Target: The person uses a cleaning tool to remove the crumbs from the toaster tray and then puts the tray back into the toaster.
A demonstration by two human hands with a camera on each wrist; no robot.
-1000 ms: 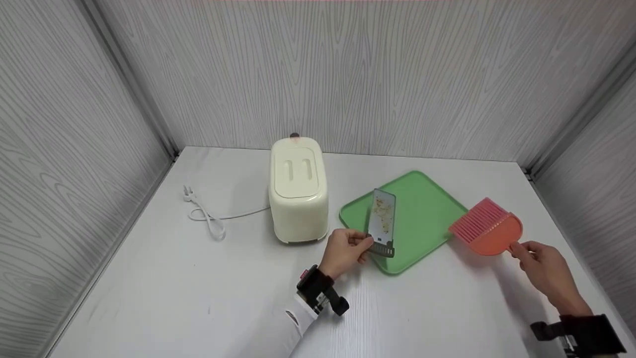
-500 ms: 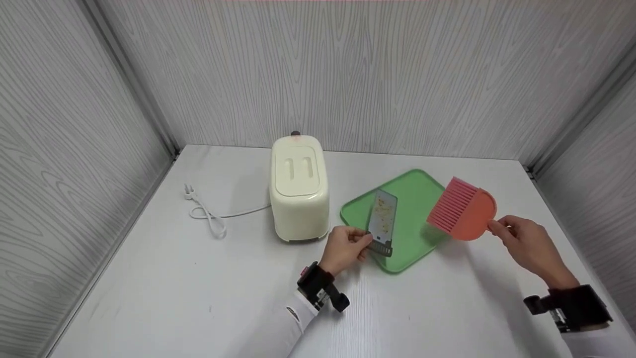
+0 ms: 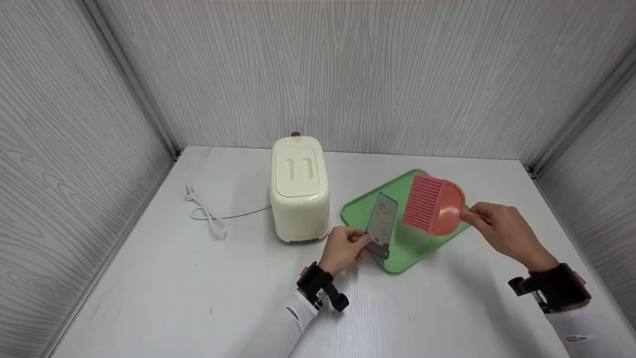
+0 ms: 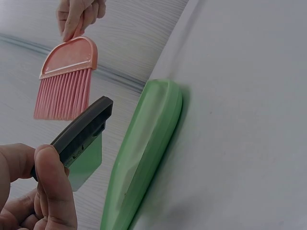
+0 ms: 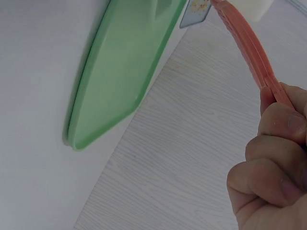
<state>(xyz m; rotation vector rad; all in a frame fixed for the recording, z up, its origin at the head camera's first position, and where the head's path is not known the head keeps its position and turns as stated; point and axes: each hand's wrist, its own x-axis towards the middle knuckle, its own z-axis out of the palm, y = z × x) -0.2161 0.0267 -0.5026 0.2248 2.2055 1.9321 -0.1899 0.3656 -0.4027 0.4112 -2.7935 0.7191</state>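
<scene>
My left hand (image 3: 344, 249) pinches the dark handle end of a toaster crumb tray (image 3: 382, 217), a thin metal plate with brown crumbs on it. It is held tilted above the left part of a green tray (image 3: 408, 254). My right hand (image 3: 507, 232) grips the handle of an orange brush (image 3: 446, 208) with pink bristles. The bristles point left, towards the crumb tray, with a small gap between them in the head view. In the left wrist view the brush (image 4: 69, 57) hangs beyond the crumb tray's dark handle (image 4: 81, 129).
A cream toaster (image 3: 300, 214) with its top lid on stands left of the green tray. Its white cord and plug (image 3: 208, 219) lie on the table further left. Grey wood-patterned walls (image 3: 348, 74) enclose the back and both sides.
My right hand has carried the brush leftwards from the green tray's right edge to a place over it, close to the crumb tray. The left hand stays nearly still; the crumb tray has tilted slightly.
</scene>
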